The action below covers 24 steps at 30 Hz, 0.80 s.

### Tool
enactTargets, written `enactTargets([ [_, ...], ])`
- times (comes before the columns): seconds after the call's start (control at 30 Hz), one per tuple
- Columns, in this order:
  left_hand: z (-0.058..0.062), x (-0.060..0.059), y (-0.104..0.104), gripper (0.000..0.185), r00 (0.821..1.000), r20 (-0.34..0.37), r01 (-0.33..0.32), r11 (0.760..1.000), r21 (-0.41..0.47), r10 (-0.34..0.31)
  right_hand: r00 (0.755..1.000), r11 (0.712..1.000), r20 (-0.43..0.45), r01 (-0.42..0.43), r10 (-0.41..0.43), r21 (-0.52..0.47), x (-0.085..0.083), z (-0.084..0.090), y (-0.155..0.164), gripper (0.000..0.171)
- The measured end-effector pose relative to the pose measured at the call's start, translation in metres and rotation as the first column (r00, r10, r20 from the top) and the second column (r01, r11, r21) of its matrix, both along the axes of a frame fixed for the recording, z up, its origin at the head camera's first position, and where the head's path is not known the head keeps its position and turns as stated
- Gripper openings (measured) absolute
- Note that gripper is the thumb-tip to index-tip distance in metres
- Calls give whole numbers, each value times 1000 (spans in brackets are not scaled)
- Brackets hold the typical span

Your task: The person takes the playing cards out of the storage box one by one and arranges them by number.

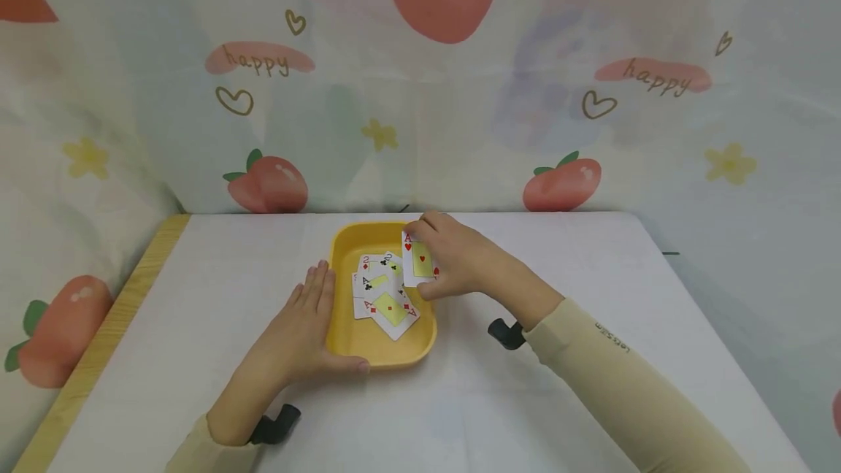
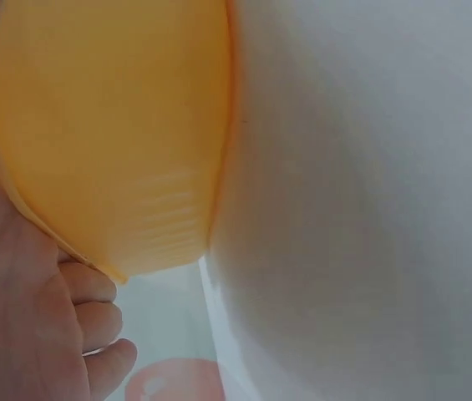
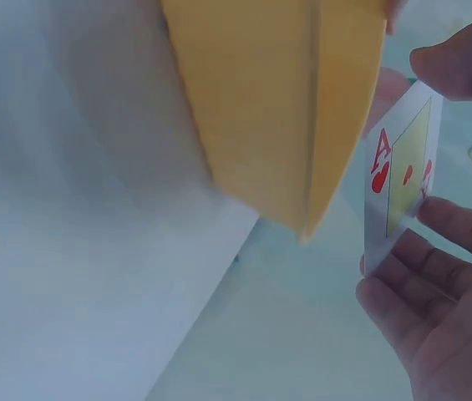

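A yellow tray [image 1: 381,358] stands on the white table, with several playing cards [image 1: 389,296] lying overlapped inside it, aces and twos among them. My left hand [image 1: 298,334] rests along the tray's left side, fingers straight and thumb at the near edge; the left wrist view shows the fingers [image 2: 98,326] against the tray's wall [image 2: 119,134]. Over the tray's right rim, my right hand [image 1: 463,254] holds an ace of hearts [image 1: 420,261] by its edges. In the right wrist view that ace of hearts [image 3: 403,175] is between thumb and fingers, raised above the rim.
The white-covered table [image 1: 558,385] extends around the tray, with a wooden strip [image 1: 98,334] along its left edge. A printed curtain [image 1: 420,93] hangs behind. Dark wrist-worn pieces [image 1: 506,334] show at both wrists.
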<state>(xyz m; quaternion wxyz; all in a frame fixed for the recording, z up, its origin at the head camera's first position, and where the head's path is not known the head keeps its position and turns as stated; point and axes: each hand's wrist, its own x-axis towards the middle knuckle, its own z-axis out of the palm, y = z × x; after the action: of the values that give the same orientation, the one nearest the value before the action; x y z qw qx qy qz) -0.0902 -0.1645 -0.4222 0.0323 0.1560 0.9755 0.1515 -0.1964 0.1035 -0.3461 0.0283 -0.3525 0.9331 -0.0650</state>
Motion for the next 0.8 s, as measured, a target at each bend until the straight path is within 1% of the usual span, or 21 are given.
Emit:
enactTargets([
  [0.13, -3, 1, -4, 152, 1000, 18, -17, 1000, 15, 17, 1000, 1000, 7, 16, -16, -2, -3, 3, 7, 82],
  [0.27, -5, 0, -1, 151, 1000, -2, -12, 1000, 26, 12, 999, 999, 8, 40, -40, 9, -5, 5, 17, 83],
  [0.4, -4, -1, 3, 150, 1000, -15, 2, 1000, 29, -2, 998, 998, 9, 65, -65, 24, -11, 5, 27, 81],
  [0.63, -1, -2, 5, 151, 1000, 13, 7, 1000, 27, -7, 997, 995, 6, 81, -81, 52, -26, 3, 36, 83],
  [0.8, 0, -3, 2, 151, 1000, 13, 7, 1000, 14, -7, 995, 994, 36, 96, -98, 54, -34, 3, 39, 82],
])
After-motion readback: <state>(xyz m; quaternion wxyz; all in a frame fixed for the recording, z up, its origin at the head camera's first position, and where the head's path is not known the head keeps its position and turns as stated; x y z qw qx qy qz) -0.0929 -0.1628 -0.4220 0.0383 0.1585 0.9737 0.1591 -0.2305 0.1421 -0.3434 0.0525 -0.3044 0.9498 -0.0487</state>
